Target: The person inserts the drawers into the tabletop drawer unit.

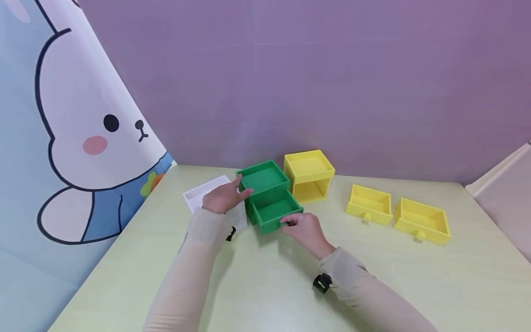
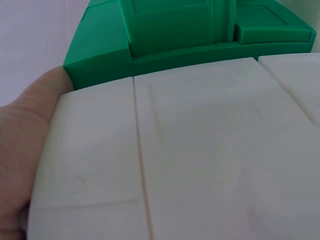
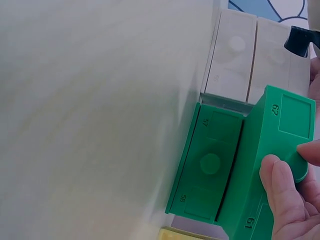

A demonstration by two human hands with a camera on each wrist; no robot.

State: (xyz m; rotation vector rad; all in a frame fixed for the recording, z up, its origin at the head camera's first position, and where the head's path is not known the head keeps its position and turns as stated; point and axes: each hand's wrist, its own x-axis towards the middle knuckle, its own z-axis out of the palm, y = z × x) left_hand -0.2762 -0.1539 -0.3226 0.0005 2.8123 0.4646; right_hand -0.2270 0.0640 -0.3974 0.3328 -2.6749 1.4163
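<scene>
A green two-drawer cabinet [image 1: 264,179] stands in the middle of the table, and its upper drawer [image 1: 268,226] is pulled well out. My right hand [image 1: 304,230] pinches the round knob [image 3: 295,169] of that drawer between thumb and fingers. Below it, the lower drawer [image 3: 220,132] sits in the cabinet, its knob showing. My left hand [image 1: 224,197] reaches over the white cabinet [image 1: 198,193], fingers spread and touching the top left edge of the green one. In the left wrist view, white drawer fronts [image 2: 200,145] fill most of the frame.
Behind the green cabinet to the right stands a yellow cabinet [image 1: 309,167] with an open front. Two yellow drawers, one nearer [image 1: 423,230] and one farther left [image 1: 369,210], lie on the table [image 1: 269,281] to the right. A purple backdrop [image 1: 332,83] rises behind.
</scene>
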